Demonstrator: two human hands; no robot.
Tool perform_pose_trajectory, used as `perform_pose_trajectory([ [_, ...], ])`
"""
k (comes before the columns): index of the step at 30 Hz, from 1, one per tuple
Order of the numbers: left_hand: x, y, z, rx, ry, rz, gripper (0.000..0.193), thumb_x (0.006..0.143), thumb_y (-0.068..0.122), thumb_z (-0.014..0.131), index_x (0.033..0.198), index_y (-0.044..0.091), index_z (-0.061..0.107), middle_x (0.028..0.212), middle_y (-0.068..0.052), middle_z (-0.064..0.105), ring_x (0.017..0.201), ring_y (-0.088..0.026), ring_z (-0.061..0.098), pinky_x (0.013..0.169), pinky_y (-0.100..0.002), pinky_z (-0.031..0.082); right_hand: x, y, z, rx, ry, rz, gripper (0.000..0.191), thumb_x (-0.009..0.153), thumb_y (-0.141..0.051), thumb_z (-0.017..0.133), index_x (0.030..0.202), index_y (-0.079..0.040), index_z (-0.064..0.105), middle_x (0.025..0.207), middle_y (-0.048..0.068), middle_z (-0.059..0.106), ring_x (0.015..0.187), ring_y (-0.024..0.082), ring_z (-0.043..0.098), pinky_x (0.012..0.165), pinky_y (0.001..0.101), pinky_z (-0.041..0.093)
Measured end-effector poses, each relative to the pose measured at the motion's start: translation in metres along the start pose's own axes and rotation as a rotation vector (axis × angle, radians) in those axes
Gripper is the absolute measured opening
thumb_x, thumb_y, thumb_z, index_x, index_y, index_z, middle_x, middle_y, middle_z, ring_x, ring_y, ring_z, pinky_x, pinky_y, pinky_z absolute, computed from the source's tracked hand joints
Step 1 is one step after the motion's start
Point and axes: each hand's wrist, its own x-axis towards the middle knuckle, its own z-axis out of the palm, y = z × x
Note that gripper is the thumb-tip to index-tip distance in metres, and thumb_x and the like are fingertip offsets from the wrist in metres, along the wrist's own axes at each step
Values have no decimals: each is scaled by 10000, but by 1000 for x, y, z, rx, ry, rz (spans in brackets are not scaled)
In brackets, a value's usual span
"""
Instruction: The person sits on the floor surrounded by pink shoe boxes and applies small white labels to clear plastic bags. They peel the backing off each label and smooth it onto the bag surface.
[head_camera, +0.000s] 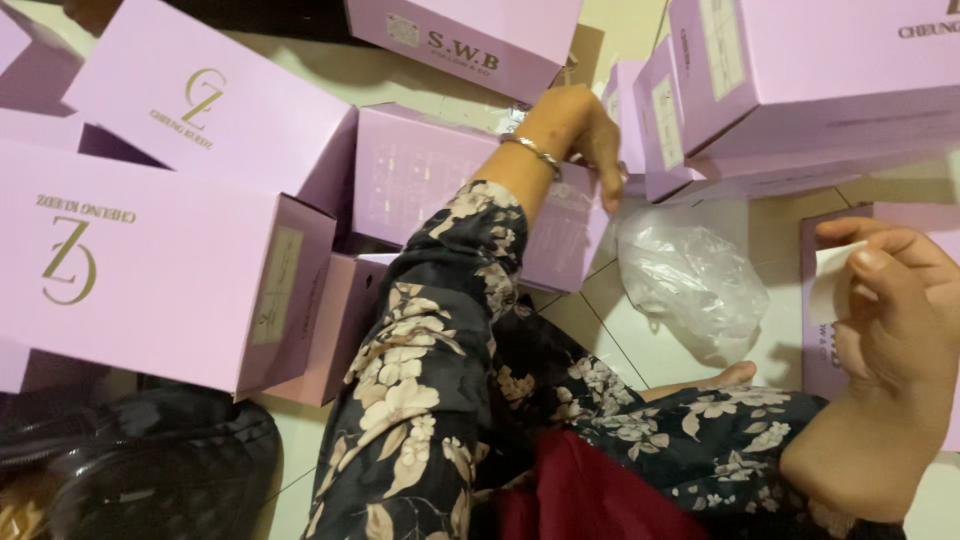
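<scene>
Floral sleeves fill the near view, and beside them the right hand (890, 320) pinches a white slip of paper (825, 290) against a lilac box (822, 350) at the right edge; the slip looks thin, light and easily creased, best held by its edge. Further out, a crumpled clear plastic bag (690, 280) lies limp on the tiled floor (770, 225), seemingly empty. Beyond it the left hand (575, 130), wearing a bracelet (532, 152), rests with fingers curled down on a shut lilac box (420, 175), stiff card, contents hidden. More boxes are stacked around.
</scene>
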Motion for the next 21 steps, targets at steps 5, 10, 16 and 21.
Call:
perform_pose_trajectory([
  [5,-6,-13,4,-23,156,-40,863,569,555,842,1274,78,702,1350,-210,675,1209,-391,678,964,-475,565,-4,-5,8,2,-54,-26,55,1014,-6,627,969,18,605,1215,220,661,892,166,645,825,276,553],
  [10,-2,-24,10,-54,369,34,894,687,523,871,1406,99,554,1398,-169,563,1261,-341,564,998,-433,484,-5,-8,24,-47,4,15,36,983,-15,632,966,15,641,1214,208,687,832,134,634,795,259,531],
  [16,0,-35,16,-244,643,142,688,772,379,883,1319,48,630,1275,-152,675,1177,-298,660,993,-351,519,-9,-15,38,-54,45,49,57,914,-64,637,924,-10,652,1183,165,703,690,61,525,648,186,451],
  [21,-7,-64,-1,-197,1492,12,486,698,421,913,1038,135,717,1131,-93,691,1131,-309,615,995,-446,491,-15,-14,35,-115,23,28,70,992,-34,613,948,18,631,1204,203,681,771,93,570,757,234,497],
])
